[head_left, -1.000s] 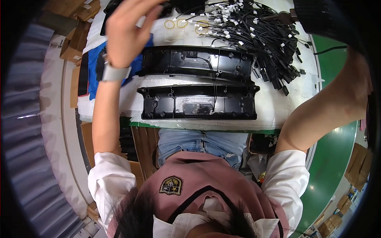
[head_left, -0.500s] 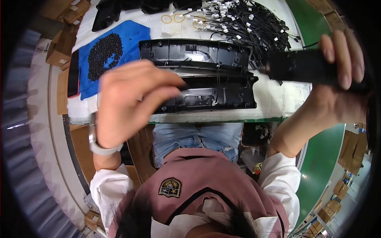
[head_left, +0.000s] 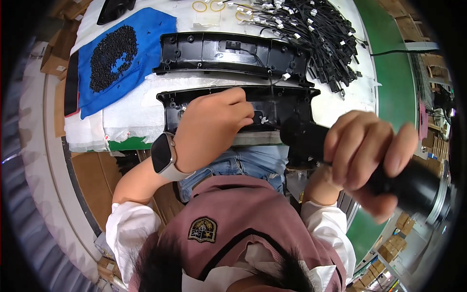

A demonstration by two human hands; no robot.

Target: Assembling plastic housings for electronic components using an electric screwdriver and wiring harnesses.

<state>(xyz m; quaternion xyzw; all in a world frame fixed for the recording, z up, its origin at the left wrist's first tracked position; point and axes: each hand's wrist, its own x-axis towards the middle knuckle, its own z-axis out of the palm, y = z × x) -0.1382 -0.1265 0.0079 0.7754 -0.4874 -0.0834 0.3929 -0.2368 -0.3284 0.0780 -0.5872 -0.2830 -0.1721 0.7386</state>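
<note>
My left hand (head_left: pixel 214 119), a watch (head_left: pixel 163 153) on its wrist, is over the near black plastic panel (head_left: pixel 287 103). Its fingers are pinched together above the panel, and whatever they hold is hidden. My right hand (head_left: pixel 367 151) wraps round a black electric screwdriver (head_left: pixel 418 190), whose front end points left over the panel's right part. The driver's tip cannot be made out. A second black panel (head_left: pixel 209 54) lies just beyond the near one, its inner side up. A thin wire with a white connector (head_left: pixel 285 77) sits between the two panels.
At the left, a blue cloth (head_left: pixel 150 36) carries a pile of small black screws (head_left: pixel 104 63). Black cables (head_left: pixel 328 48) with white connectors are heaped at the back right. Yellow rubber bands (head_left: pixel 217 6) lie at the back. The table's near edge (head_left: pixel 129 145) runs just in front of me.
My right hand has brought the screwdriver leftward and nearer to me, over the near panel. My left hand has moved right onto that panel. The table appears shifted in view.
</note>
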